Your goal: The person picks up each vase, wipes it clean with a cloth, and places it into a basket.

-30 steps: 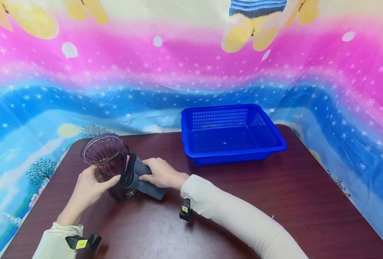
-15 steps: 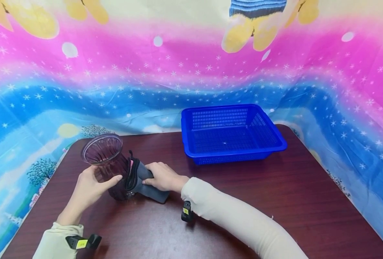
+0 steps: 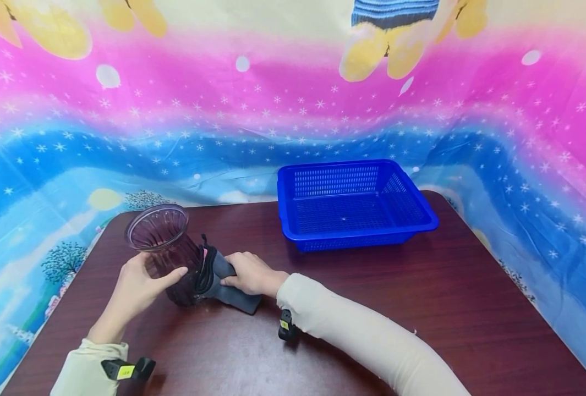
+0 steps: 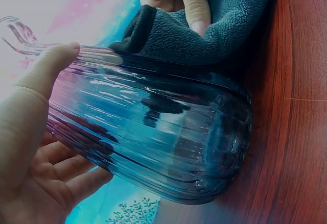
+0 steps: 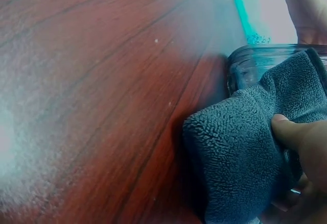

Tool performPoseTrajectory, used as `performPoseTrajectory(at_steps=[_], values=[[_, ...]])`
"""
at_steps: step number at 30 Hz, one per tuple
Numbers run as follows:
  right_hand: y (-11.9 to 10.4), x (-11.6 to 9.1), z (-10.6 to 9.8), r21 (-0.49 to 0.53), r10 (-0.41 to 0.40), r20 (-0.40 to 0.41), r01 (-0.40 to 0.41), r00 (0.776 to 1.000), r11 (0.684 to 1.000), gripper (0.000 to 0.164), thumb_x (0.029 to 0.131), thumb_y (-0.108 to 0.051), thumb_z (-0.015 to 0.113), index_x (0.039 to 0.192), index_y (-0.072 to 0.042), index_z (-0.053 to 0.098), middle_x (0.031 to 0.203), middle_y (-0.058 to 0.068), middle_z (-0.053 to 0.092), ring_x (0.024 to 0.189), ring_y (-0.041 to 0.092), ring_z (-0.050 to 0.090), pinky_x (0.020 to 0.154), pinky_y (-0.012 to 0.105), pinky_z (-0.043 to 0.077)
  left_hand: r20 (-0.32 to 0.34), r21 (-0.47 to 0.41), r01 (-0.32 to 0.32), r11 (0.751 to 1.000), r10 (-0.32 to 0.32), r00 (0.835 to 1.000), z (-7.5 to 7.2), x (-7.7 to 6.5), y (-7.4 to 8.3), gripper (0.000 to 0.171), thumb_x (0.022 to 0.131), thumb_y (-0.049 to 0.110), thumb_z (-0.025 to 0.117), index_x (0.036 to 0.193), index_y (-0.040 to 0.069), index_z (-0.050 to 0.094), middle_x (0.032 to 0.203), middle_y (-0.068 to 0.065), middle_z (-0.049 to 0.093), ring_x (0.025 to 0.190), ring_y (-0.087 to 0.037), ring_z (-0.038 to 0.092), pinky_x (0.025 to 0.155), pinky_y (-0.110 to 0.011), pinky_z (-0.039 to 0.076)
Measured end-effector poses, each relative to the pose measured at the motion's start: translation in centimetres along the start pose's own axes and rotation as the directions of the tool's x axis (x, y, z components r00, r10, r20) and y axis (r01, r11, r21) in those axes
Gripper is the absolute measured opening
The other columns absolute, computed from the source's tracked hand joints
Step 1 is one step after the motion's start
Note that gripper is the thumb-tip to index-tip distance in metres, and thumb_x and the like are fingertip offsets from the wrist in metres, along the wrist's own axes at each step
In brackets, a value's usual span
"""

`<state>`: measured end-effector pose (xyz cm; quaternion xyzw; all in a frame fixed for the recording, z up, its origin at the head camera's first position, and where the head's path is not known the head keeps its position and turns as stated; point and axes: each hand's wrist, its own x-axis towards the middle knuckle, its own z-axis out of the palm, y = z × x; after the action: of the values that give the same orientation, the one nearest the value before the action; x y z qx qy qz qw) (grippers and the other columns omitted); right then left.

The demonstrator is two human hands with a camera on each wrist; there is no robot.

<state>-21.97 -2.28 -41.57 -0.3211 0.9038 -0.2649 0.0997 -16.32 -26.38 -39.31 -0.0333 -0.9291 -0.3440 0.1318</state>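
Observation:
A purple-tinted, ribbed glass vase with a flared rim stands at the left of the table, leaning slightly. My left hand grips it round the middle, thumb on the near side; in the left wrist view the other fingers curve behind the glass. A folded dark grey cloth with black edging lies against the vase's right side. My right hand pinches this cloth, its thumb on top in the right wrist view, where the plush towel hides part of the vase.
A blue plastic basket with slotted walls stands at the back right of the brown wooden table. Behind the table hangs a patterned cloth backdrop in pink and blue. Black cameras are strapped to both wrists.
My right hand has moved slightly right and down with the cloth, sliding it along the vase's right side. The left hand and the vase have stayed nearly still.

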Motion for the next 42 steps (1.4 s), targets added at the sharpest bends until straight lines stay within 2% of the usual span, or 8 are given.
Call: performPoseTrajectory(at_steps=[6,22,29,32,35,38,40,42], values=[[0.12,0.13,0.23,-0.017,0.015,0.008,-0.014,1.000,1.000,0.015,0.093,-0.028,0.075,0.100,-0.016,0.069,0.077,-0.006,0.060,0.067,0.007,0.055,0.058,0.019,0.041,0.007,-0.004,0.006,1.000,-0.006,1.000,0.00,-0.03,-0.04,0.066,0.083,0.036,0.082,0.129,-0.005,0.059,0.117,-0.030,0.069,0.102,-0.042,0.070,0.071,-0.014,0.049],[0.52,0.16,0.64,-0.016,0.012,-0.005,-0.013,1.000,1.000,0.013,0.092,-0.028,0.075,0.098,-0.017,0.070,0.072,-0.007,0.057,0.063,0.007,0.052,0.056,0.019,0.039,0.012,-0.004,0.018,1.000,-0.018,1.000,0.01,-0.07,0.00,0.067,0.084,0.037,0.082,0.130,-0.005,0.059,0.118,-0.030,0.068,0.102,-0.041,0.070,0.071,-0.017,0.050],[0.51,0.12,0.65,-0.016,0.016,-0.015,-0.016,1.000,1.000,0.017,0.091,-0.029,0.076,0.102,-0.017,0.072,0.077,-0.008,0.062,0.067,0.006,0.054,0.058,0.020,0.041,0.009,-0.033,0.005,0.999,-0.005,1.000,0.11,-0.01,-0.15,0.064,0.083,0.034,0.082,0.127,-0.007,0.059,0.116,-0.031,0.070,0.103,-0.042,0.071,0.072,-0.008,0.048],[0.51,0.14,0.63,-0.008,0.020,-0.018,-0.020,1.000,1.000,0.019,0.090,-0.029,0.077,0.105,-0.017,0.073,0.079,-0.008,0.063,0.068,0.007,0.054,0.059,0.020,0.041,0.007,-0.032,0.003,0.999,-0.003,1.000,0.12,-0.02,-0.18,0.064,0.083,0.034,0.082,0.128,-0.006,0.059,0.116,-0.031,0.069,0.103,-0.042,0.071,0.072,-0.007,0.048],[0.44,0.12,0.54,0.010,0.031,-0.021,-0.030,0.999,0.999,0.021,0.090,-0.028,0.078,0.107,-0.017,0.073,0.081,-0.007,0.063,0.069,0.007,0.053,0.060,0.020,0.041,0.007,-0.027,0.003,1.000,-0.003,1.000,0.11,-0.02,-0.19,0.065,0.083,0.034,0.082,0.128,-0.006,0.059,0.117,-0.031,0.069,0.103,-0.042,0.071,0.073,-0.014,0.053],[0.33,0.08,0.39,0.025,0.037,-0.020,-0.037,0.999,0.999,0.021,0.090,-0.028,0.078,0.107,-0.017,0.073,0.080,-0.008,0.062,0.069,0.007,0.052,0.059,0.020,0.040,0.008,-0.024,0.005,1.000,-0.005,1.000,0.11,-0.03,-0.19,0.066,0.084,0.034,0.082,0.130,-0.007,0.058,0.119,-0.032,0.068,0.104,-0.044,0.071,0.077,-0.032,0.061],[0.25,0.05,0.29,0.035,0.039,-0.019,-0.038,0.999,0.999,0.021,0.090,-0.028,0.078,0.107,-0.016,0.073,0.079,-0.008,0.061,0.068,0.007,0.051,0.058,0.019,0.039,0.009,-0.024,0.007,1.000,-0.006,1.000,0.12,-0.03,-0.19,0.067,0.084,0.034,0.082,0.130,-0.007,0.057,0.120,-0.032,0.067,0.105,-0.044,0.070,0.080,-0.044,0.061],[0.26,0.05,0.25,0.044,0.035,-0.020,-0.034,0.999,0.998,0.020,0.090,-0.028,0.077,0.106,-0.016,0.073,0.078,-0.008,0.060,0.067,0.007,0.050,0.057,0.019,0.039,0.010,-0.023,0.009,1.000,-0.009,1.000,0.14,-0.02,-0.20,0.067,0.084,0.034,0.082,0.130,-0.007,0.057,0.120,-0.032,0.067,0.105,-0.044,0.070,0.080,-0.041,0.061]])
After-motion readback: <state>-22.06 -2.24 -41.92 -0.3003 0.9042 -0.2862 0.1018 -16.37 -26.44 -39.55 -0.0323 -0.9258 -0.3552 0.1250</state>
